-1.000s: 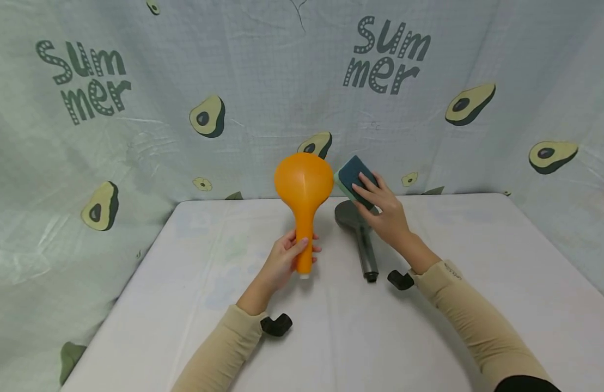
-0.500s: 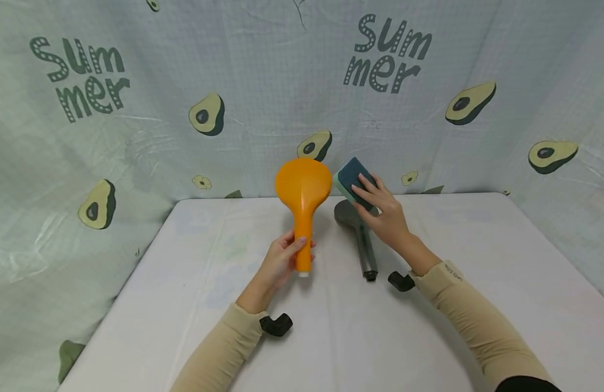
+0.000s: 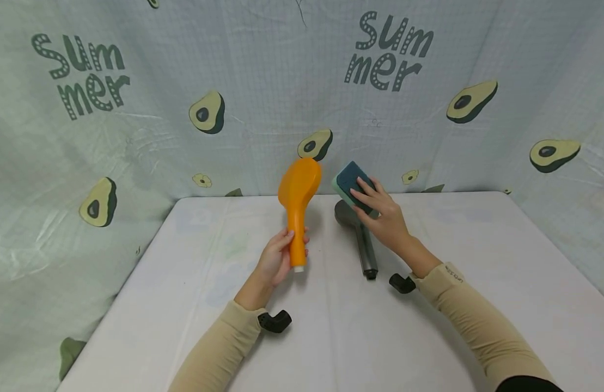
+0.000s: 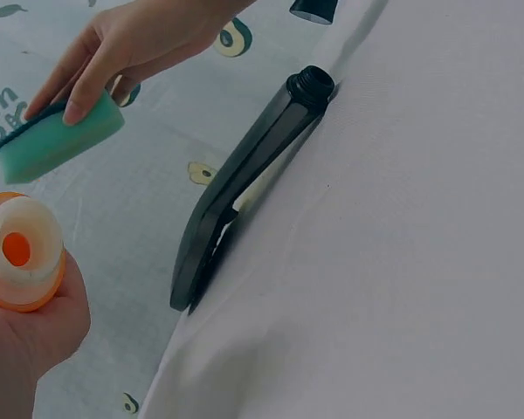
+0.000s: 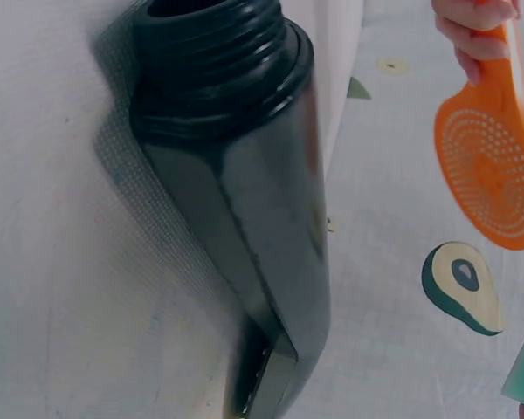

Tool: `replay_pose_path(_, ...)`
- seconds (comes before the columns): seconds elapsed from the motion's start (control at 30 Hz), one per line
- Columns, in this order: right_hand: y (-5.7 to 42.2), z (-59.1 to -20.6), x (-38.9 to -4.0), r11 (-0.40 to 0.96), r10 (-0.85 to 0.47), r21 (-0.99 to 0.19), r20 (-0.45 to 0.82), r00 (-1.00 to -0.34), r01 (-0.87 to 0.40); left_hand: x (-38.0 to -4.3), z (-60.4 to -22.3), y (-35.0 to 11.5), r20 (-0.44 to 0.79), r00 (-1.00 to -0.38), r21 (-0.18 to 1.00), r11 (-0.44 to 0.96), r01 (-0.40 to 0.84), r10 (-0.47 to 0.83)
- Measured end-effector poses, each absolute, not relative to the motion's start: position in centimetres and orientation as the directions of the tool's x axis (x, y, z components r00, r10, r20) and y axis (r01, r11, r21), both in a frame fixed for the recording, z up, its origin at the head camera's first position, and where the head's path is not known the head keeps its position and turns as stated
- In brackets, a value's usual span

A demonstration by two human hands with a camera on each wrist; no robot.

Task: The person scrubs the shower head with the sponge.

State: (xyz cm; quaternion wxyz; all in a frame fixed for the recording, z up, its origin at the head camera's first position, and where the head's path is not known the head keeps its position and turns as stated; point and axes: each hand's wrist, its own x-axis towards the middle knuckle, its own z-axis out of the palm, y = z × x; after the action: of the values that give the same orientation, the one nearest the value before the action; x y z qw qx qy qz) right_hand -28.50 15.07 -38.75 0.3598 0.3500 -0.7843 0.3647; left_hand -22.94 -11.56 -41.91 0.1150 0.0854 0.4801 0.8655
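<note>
In the head view my left hand (image 3: 276, 258) grips the handle of an orange shower head (image 3: 298, 190), which stands upright above the table. Its perforated spray face (image 5: 489, 170) shows in the right wrist view; its pale pipe end (image 4: 42, 236) faces the left wrist camera. To the right, my right hand (image 3: 387, 218) pinches a sponge (image 3: 351, 182) with a dark blue top and a light green body. Beneath that hand a dark grey shower head (image 3: 365, 250) lies on the table, its threaded end toward me. The sponge partly covers its head.
The white-covered table (image 3: 194, 305) ends at a hanging cloth (image 3: 262, 65) printed with avocados and lettering. Each wrist carries a black camera mount, the left one (image 3: 275, 322) and the right one (image 3: 402, 283).
The orange shower head has come down and a little left, and its round head has turned from broad to partly side-on. My right hand and the sponge have barely moved.
</note>
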Motion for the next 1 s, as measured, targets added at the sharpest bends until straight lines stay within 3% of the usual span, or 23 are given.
replay_pose_path(0.43,15.0,-38.6,-28.3,0.479,-0.312,-0.326,0.805,-0.505,-0.815,-22.6,-41.2,-11.8,0.007,-0.923,0.755,-0.607,-0.248,0.386)
replay_pose_path(0.73,14.4,-38.5,-28.1,0.417,-0.339,-0.325,0.811,-0.477,-0.849,-22.6,-40.8,-11.5,-0.064,-0.923,0.739,-0.603,-0.300,0.380)
replay_pose_path(1.0,12.6,-38.3,-28.3,0.368,-0.383,-0.291,0.818,-0.429,-0.883,-22.4,-40.8,-11.6,-0.015,-0.845,0.596,-0.674,-0.438,0.535)
